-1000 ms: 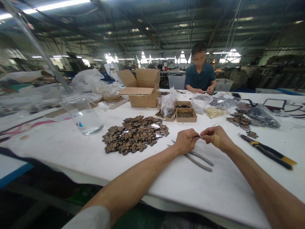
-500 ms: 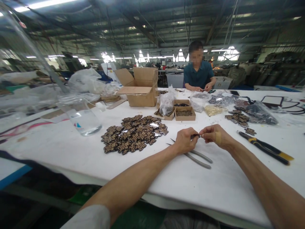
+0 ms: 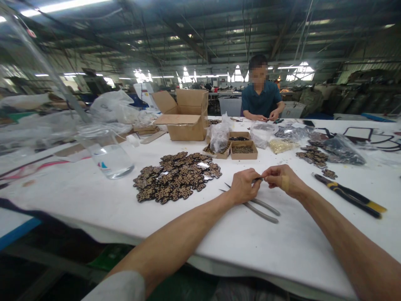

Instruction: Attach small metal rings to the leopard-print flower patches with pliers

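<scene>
My left hand [image 3: 246,186] pinches a dark piece [image 3: 257,179] small enough to slip; my right hand [image 3: 282,179], at three o'clock, presses fingertips together.

Place: factory workshop
Overhead: steel-beamed roof [image 3: 183,35], strip lights [image 3: 65,6]
Worktable [image 3: 234,240]: spread with pliers [image 3: 265,215] and boxes of small parts [image 3: 244,156]

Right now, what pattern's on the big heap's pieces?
The big heap's pieces show leopard-like print, dark spots on tan; best in the head view.
</scene>
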`<action>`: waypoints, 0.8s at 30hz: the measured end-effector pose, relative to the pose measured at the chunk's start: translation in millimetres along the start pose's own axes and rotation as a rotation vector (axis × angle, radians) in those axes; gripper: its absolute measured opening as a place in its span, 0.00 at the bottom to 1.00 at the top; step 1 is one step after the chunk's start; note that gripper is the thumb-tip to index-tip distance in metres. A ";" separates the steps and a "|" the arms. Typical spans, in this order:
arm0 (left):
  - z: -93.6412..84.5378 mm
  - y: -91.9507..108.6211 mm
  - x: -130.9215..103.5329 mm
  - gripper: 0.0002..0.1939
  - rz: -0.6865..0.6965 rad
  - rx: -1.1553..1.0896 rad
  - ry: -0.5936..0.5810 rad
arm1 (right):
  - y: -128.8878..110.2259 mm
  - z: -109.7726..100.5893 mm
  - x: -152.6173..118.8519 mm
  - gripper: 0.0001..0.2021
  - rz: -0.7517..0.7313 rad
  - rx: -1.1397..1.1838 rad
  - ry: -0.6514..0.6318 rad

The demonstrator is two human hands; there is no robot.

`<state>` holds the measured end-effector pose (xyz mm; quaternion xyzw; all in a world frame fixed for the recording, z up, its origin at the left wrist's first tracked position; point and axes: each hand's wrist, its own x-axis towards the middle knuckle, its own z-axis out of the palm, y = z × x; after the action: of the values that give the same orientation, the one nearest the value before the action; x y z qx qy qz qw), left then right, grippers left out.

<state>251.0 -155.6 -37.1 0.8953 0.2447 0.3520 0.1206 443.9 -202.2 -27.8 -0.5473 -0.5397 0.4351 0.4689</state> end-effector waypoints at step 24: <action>0.7 7.1 3.1 0.06 -0.048 -0.199 -0.052 | -9.0 -11.2 -6.3 0.15 0.142 0.205 -0.175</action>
<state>256.0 -160.0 -33.1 0.8816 0.2267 0.3482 0.2239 453.0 -209.2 -17.1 -0.4933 -0.4911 0.5661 0.4415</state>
